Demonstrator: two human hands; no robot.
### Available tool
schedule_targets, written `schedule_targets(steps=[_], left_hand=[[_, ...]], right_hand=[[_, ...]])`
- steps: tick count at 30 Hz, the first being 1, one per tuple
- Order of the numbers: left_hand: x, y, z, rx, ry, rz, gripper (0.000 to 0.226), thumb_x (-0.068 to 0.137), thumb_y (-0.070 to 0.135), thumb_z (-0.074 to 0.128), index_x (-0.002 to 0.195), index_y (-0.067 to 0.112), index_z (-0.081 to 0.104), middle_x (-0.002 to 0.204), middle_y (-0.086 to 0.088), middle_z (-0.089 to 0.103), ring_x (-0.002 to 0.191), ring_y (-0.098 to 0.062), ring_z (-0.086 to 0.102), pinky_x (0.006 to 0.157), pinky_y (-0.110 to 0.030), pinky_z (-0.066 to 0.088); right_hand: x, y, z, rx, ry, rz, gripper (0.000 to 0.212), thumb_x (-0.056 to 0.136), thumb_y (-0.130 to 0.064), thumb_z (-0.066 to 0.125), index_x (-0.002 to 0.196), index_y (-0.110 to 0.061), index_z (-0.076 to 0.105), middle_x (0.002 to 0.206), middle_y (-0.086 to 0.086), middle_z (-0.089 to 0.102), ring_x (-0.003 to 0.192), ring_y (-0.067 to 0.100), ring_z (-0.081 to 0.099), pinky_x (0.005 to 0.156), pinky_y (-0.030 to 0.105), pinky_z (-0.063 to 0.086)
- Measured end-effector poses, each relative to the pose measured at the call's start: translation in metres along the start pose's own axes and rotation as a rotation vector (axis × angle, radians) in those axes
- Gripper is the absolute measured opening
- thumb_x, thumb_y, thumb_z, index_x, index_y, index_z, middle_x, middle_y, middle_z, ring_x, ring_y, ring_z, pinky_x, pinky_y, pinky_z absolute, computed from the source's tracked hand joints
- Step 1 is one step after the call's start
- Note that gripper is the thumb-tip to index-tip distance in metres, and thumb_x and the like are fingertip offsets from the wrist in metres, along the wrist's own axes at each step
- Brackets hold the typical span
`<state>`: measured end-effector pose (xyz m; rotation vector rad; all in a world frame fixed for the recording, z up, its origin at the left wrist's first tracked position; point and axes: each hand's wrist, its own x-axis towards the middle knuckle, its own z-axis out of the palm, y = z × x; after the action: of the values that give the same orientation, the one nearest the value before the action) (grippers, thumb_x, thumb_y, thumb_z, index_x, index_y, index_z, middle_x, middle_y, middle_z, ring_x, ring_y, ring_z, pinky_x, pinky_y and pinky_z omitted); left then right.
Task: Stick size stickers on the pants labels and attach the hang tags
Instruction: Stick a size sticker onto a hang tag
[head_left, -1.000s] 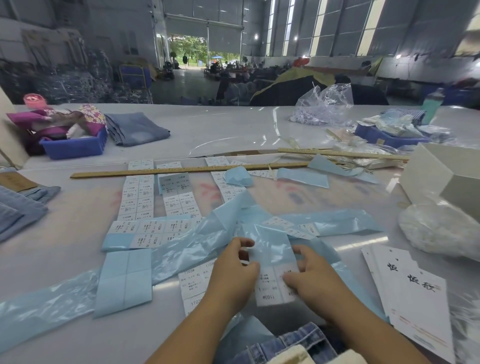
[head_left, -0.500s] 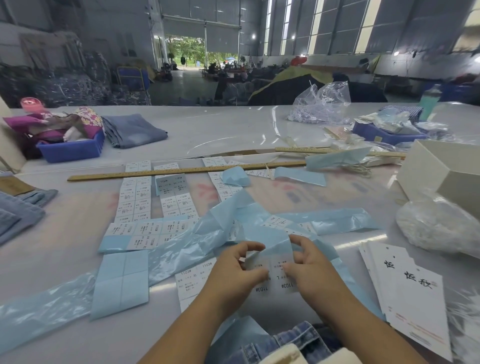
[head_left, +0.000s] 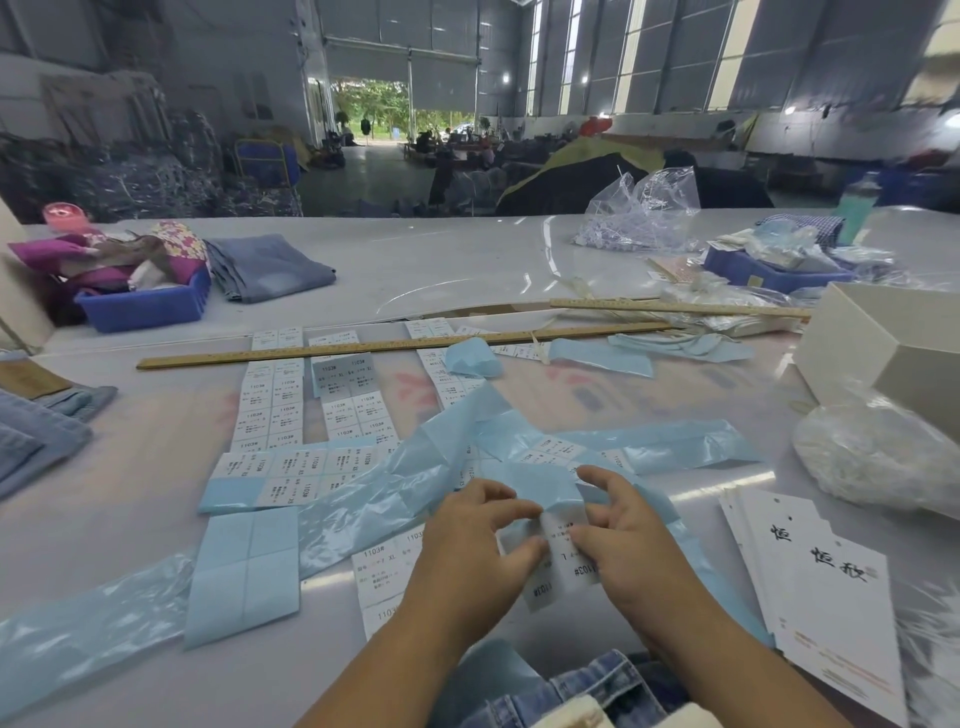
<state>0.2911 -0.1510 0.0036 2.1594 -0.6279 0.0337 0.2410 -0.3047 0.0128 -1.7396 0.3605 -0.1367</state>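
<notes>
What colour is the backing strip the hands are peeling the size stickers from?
Pale blue backing strip, seen in the head view.

Two bare forearms reach forward from the bottom edge and converge at centre. The left hand (head_left: 475, 548) curls thumb and forefinger in a pinching grip; the right hand (head_left: 626, 545) faces it, thumb and forefinger also pinching, remaining fingers arched above. The fingertips of both hands nearly meet.
</notes>
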Motion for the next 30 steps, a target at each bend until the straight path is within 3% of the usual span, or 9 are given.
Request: schedule_targets(steps=[5,11,17,25,30], left_hand=[[-0.0036,0.0036,-0.0015,-0.069,-0.041,0.036,0.031,0.082,0.043,0.066,0.112,0.036,0.068,0.099,0.025,0.065,0.098,0.009,0.056,0.087,-0.015,0.044],[-0.0041,0.0054,-0.003,-0.045,-0.046,-0.033,0.015,0.079,0.045,0.071,0.087,0.039,0.06,0.09,0.027,0.064,0.093,0.014,0.055,0.08,-0.01,0.044],[-0.004,0.0056,-0.0027,-0.067,-0.072,-0.042,0.019,0.081,0.042,0.072,0.094,0.044,0.059,0.095,0.029,0.063,0.095,0.014,0.053,0.076,-0.008,0.04],[-0.0034,0.0066,-0.0023,-0.066,-0.038,-0.048,0.011,0.082,0.041,0.071,0.089,0.034,0.066,0.086,0.023,0.067,0.086,0.009,0.06,0.078,-0.014,0.049],[-0.0036,0.0063,-0.0025,-0.047,-0.005,-0.062,0.007,0.083,0.038,0.07,0.081,0.035,0.063,0.086,0.021,0.066,0.089,0.009,0.058,0.078,-0.016,0.047]], right_hand=[[0.0026,0.0043,0.0001,0.029,0.018,0.005,0.056,0.093,0.009,0.045,0.13,-0.033,0.043,0.09,-0.001,0.077,0.075,0.022,0.072,0.064,0.033,0.057],[0.0031,0.0034,0.0009,0.038,0.028,0.012,0.055,0.093,0.011,0.045,0.128,-0.032,0.045,0.088,-0.003,0.077,0.072,0.017,0.072,0.059,0.027,0.053],[0.0018,0.0017,0.0015,0.01,0.02,0.012,0.054,0.094,0.009,0.046,0.126,-0.034,0.045,0.088,-0.007,0.076,0.071,0.013,0.072,0.057,0.024,0.054],[-0.0009,-0.0009,0.0018,-0.02,0.03,0.005,0.052,0.095,0.008,0.045,0.127,-0.033,0.046,0.088,-0.003,0.076,0.077,0.021,0.073,0.063,0.029,0.057],[-0.0024,-0.0033,0.0014,-0.082,0.058,0.019,0.048,0.095,0.006,0.046,0.123,-0.034,0.046,0.082,-0.012,0.075,0.071,0.012,0.072,0.056,0.019,0.052]])
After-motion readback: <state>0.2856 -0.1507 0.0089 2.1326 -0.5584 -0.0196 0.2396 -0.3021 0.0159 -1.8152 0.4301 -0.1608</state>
